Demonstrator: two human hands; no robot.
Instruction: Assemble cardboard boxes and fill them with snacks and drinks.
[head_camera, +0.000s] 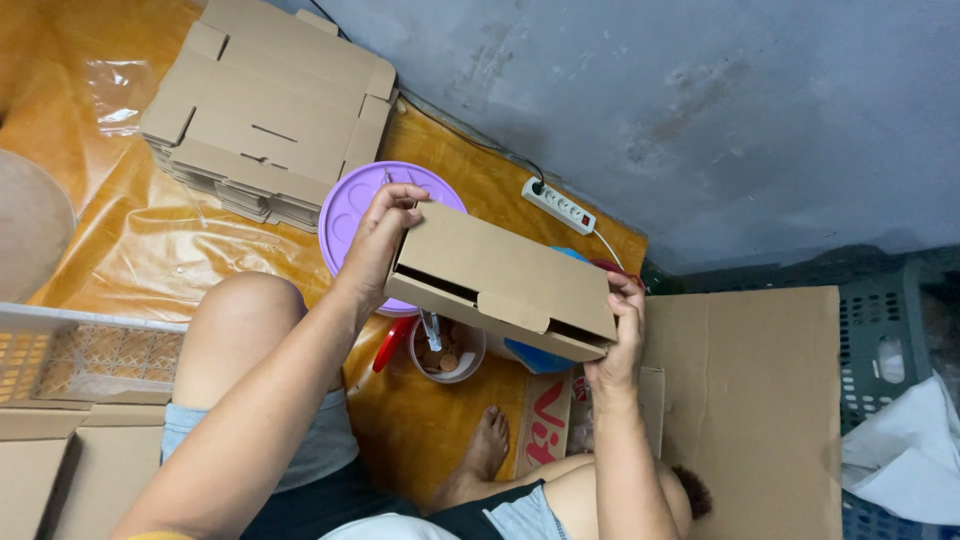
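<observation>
Left hand (380, 235) clamped on one end of a folded cardboard box (505, 280), right hand (620, 335) gripping the other, held above a purple lid (350, 205). Box formed (front flap slots still gaping); stack of flat boxes (265, 110) unfolded beyond.

Folded brown cardboard box (505, 278), midair, tilted, lid ajar
</observation>
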